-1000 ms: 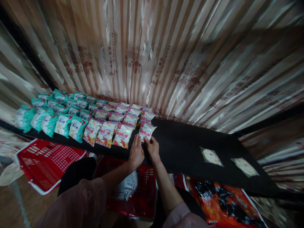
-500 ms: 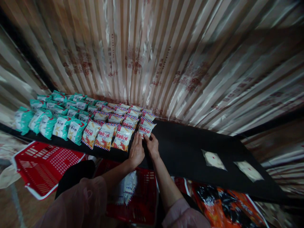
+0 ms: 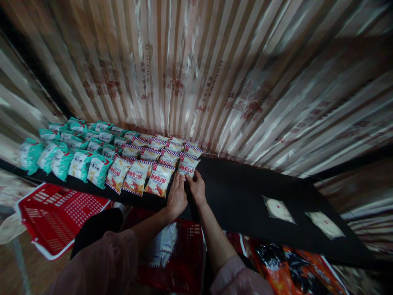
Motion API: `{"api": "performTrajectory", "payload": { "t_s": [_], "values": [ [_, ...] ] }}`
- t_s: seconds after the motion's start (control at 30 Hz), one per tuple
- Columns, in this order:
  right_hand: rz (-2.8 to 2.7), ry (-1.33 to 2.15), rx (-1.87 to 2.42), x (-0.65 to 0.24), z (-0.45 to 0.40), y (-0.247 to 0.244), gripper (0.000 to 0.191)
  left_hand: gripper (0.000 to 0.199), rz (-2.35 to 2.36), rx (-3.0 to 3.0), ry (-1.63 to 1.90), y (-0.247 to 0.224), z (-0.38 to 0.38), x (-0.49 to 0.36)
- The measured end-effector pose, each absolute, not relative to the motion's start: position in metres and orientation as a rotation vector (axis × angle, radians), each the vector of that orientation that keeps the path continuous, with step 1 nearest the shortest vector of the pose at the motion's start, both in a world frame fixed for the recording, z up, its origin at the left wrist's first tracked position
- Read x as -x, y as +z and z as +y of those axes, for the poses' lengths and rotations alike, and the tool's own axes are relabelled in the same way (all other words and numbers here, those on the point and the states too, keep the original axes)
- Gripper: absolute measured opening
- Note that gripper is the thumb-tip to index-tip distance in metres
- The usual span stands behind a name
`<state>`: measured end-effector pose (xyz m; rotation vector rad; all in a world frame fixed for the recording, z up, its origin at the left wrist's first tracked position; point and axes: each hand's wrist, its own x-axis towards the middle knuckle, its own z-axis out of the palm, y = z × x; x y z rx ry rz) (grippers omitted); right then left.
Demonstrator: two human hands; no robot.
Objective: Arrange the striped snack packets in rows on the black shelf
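A white snack bag (image 3: 188, 164) with red lettering and a striped top edge leans at the right end of the front row of matching bags. My left hand (image 3: 177, 196) lies along its lower left side, fingers stretched out and close together. At the bag's lower right corner, my right hand (image 3: 197, 188) holds it with thumb and bent fingers; part of that grip is hidden. Just left of my left hand stands another snack bag (image 3: 159, 180) of the same kind. Farther left are several teal snack bags (image 3: 100, 170), set in rows.
The bags stand on a black shelf (image 3: 233, 192). Two flat clear packets (image 3: 279, 209) lie toward its right end. Below are a red basket (image 3: 58, 213), another red basket (image 3: 184, 262) with blue-white packs, and orange-black packages (image 3: 294, 266). Striped sheeting (image 3: 190, 82) hangs behind.
The view has shifted very slightly. Both hands stay at the same snack bag, which has barely moved.
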<state>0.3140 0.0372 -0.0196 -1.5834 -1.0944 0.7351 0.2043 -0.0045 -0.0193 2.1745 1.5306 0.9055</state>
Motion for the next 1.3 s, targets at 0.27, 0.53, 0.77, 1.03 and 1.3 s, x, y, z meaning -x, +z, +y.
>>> {"api": "performTrajectory", "payload": {
  "t_s": [0.27, 0.53, 0.77, 1.03, 1.3],
  "values": [
    [-1.139, 0.68, 1.606, -0.316, 0.04, -0.022, 0.053, 0.063, 1.507, -2.163, 0.88, -0.02, -0.005, -0.203],
    [-1.124, 0.669, 1.623, -0.314, 0.034, -0.023, 0.056, 0.063, 1.493, -2.186, 0.883, -0.019, -0.006, -0.203],
    [-1.139, 0.678, 1.637, -0.315, 0.036, -0.025, 0.051, 0.063, 1.502, -2.183, 0.86, -0.018, -0.006, -0.203],
    [-1.125, 0.639, 1.677, -0.314, 0.028, -0.026, 0.058, 0.065, 1.475, -2.185, 0.883, -0.018, -0.009, -0.199],
    [-1.068, 0.512, 1.737, -0.308, 0.0, -0.023, 0.048, 0.061, 1.451, -2.191, 0.882, -0.018, -0.019, -0.193]
  ]
}}
